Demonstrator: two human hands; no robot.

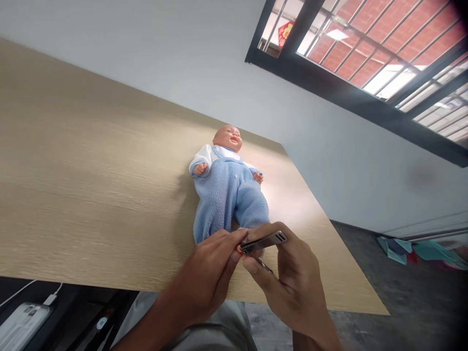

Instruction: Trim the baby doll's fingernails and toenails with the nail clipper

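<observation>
A baby doll point(228, 190) in a fuzzy light-blue and white outfit lies on its back on the wooden table point(109, 185), its head toward the wall and its legs toward me. My left hand point(208, 268) is closed around the end of a leg; a small orange-pink tip, seemingly of the foot, shows between finger and thumb. In my right hand point(292, 278) is a silver nail clipper point(268, 241), lever upward, held between thumb and fingers. The clipper's jaws meet that tip, and whether they touch it I cannot tell. My fingers hide most of the foot.
Behind the table rises a pale wall point(146, 44) with a dark-framed, barred window point(365, 53) at upper right. A white device point(25, 324) with a cable lies below the table's front left edge. Teal items point(395, 248) rest on the dark floor at right.
</observation>
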